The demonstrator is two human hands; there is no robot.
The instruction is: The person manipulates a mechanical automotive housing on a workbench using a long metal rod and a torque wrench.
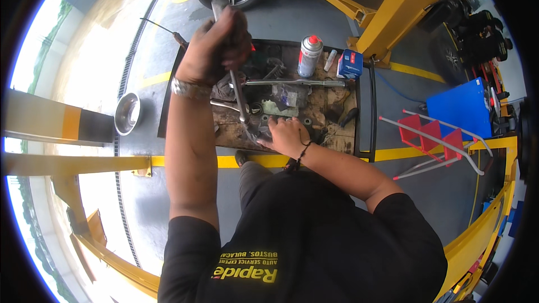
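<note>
My left hand (218, 50), with a metal watch on its wrist, is raised over the far left of the workbench. It is wrapped round the handle of a long socket wrench (240, 98). The wrench slants down toward me, and its head end meets a dark metal part (255, 132) near the bench's front edge. My right hand (288, 136), a dark cord on its wrist, grips that part from the right, fingers bent over it. Beyond the hands lie a long chrome bar tool (303, 83) and a clear plastic bag (289, 96).
The wooden-topped workbench (227, 139) also bears a spray can (310, 56), a small tube (330, 60) and a blue box (350, 64). A steel bowl (128, 113) sits on the floor at left. Right stand a red-stepped ladder (429, 134) and yellow lift post (393, 17).
</note>
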